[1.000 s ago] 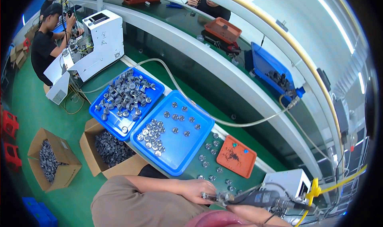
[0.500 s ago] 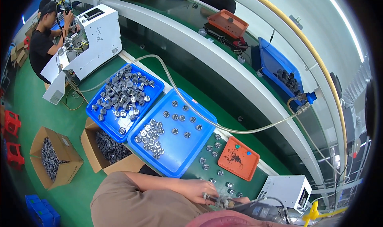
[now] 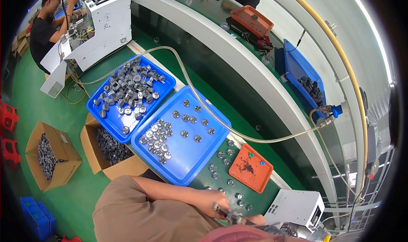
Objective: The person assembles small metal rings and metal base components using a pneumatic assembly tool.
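Observation:
My left hand (image 3: 214, 201) is closed at a metal fixture (image 3: 233, 216) low in the view, its fingers curled out of sight; what they hold, if anything, is hidden. Just right of that fixture, only a small part of my right hand (image 3: 256, 219) shows, and its fingers are hidden. Several small round silver parts (image 3: 216, 175) stand on the green tabletop beyond my left hand. More such silver parts (image 3: 156, 135) are clustered and scattered in a shallow blue tray (image 3: 193, 155).
A second blue tray (image 3: 169, 85) holds heaped grey parts with prongs. An orange tray (image 3: 260, 180) contains tiny dark pieces. A clear hose (image 3: 180, 67) arches over the trays. A white box (image 3: 293, 206) stands right. Cardboard boxes (image 3: 70, 165) sit left; co-workers (image 3: 40, 46) are beyond.
The view has shifted slightly, so trays and boxes appear a little further left or up. Both hands stay at the metal fixture, and the right one shows a little less clearly.

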`<state>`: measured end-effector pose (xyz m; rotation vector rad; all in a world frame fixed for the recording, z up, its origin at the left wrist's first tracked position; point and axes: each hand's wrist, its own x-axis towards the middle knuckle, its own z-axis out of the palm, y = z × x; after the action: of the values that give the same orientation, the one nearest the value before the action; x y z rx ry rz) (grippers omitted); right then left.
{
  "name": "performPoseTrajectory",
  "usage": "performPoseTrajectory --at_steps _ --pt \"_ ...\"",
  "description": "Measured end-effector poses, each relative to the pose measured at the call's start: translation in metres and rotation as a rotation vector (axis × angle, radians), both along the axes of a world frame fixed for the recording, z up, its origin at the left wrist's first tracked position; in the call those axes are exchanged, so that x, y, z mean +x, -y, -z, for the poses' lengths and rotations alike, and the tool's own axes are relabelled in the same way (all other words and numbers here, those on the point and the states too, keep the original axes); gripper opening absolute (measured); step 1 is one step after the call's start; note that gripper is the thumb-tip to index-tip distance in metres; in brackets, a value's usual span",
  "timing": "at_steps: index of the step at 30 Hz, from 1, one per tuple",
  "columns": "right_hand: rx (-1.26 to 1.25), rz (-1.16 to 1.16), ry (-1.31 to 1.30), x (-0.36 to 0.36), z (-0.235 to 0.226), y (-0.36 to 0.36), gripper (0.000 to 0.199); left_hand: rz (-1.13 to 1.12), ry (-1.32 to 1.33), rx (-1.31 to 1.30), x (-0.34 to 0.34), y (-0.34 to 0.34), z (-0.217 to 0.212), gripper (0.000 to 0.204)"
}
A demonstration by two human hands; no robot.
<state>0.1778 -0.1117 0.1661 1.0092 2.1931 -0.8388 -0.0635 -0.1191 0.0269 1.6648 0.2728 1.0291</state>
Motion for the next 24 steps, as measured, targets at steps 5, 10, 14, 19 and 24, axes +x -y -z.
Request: performPoseTrajectory --at_steps 5,10,14,19,24 --pt "-0.036 -0.228 -0.029 0.032 0.049 -0.019 0.039 0.083 0.017 -0.024 0.001 -0.008 0.012 0.018" --pt "-0.030 -0.224 -0.234 0.029 0.045 -0.021 0.030 0.035 0.002 -0.010 -0.004 -0.007 0.007 0.018" --pt "-0.046 -0.264 -0.318 0.023 0.043 -0.017 0.026 0.086 0.067 0.004 0.002 -0.004 0.010 0.017" --pt "-0.078 -0.127 -0.219 0.032 0.059 -0.014 0.030 0.154 -0.029 -0.024 0.003 -0.007 0.002 0.018" --pt "0.242 -0.052 -0.263 0.008 0.051 -0.005 0.027 0.098 -0.038 0.054 -0.001 -0.025 0.009 0.024"
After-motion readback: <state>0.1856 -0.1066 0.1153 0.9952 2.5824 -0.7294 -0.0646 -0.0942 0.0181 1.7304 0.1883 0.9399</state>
